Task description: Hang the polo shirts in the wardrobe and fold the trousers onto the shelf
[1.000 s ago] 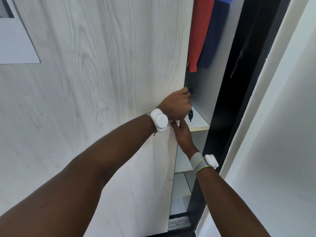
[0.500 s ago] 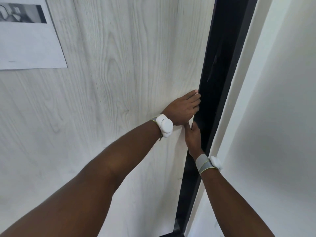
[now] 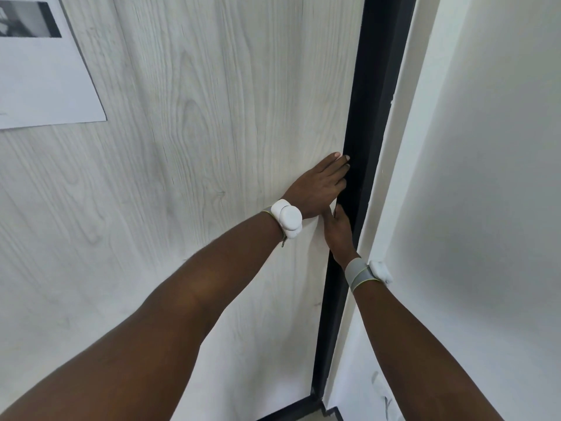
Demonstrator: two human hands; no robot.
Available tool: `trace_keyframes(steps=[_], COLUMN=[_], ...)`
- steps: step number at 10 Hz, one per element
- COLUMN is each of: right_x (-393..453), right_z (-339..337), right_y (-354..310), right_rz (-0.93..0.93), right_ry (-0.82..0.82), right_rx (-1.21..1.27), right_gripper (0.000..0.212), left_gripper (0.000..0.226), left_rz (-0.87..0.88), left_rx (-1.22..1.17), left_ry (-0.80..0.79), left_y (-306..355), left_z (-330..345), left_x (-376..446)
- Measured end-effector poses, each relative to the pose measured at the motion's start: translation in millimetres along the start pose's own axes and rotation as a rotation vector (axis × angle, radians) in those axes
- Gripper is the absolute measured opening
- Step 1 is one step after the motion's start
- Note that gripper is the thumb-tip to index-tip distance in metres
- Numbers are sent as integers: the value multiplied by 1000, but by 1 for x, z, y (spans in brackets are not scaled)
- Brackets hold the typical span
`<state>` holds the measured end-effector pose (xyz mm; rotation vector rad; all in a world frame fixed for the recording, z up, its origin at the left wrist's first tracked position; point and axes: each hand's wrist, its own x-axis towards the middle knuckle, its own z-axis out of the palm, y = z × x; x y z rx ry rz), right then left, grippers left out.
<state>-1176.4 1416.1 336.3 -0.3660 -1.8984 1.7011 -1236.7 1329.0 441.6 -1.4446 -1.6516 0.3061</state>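
The pale wood-grain wardrobe door (image 3: 212, 147) fills the view and sits against the black wardrobe frame (image 3: 373, 101) on its right. My left hand (image 3: 318, 185) lies flat on the door near its right edge, fingers straight, fingertips reaching the frame. Just below it, my right hand (image 3: 338, 235) rests with straight fingers along the door's edge beside the frame. Both wrists wear white bands. The shirts, trousers and shelf are hidden behind the door.
A white sheet of paper (image 3: 39, 80) with a dark picture is stuck on the door at upper left. A white wall (image 3: 485, 177) stands close on the right. A dark floor strip (image 3: 291, 411) shows at the bottom.
The door slid right and closed the gap; the red and blue shirts and shelves are no longer in view. My left hand went from gripping the door's edge to lying flat.
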Motion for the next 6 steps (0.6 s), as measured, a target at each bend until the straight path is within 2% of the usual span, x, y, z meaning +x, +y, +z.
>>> trace_keyframes(steps=[1,3,4,5,6], right_x=[-5,-39,-82,-128,-191], right_z=[2,8,17,27,31], right_y=[1,28,52,76,108], right_rz=[-8,53,169,258,370], right_ry=[31,113,154,198,229], right_rx=[-28,-274,-488,-676,-944], right_gripper=[40,41,55,60,41], left_gripper=[40,51,53,58,56], left_rz=[-34,-131,-204,-225,-147], left_rx=[-63,-215,-368,-480,-596], left_ry=[10,-9,-2,-66,-189], left_y=[6,44,80,116,172], left_z=[2,18,34,51,66], left_x=[-6,-42,-85,-132,-190])
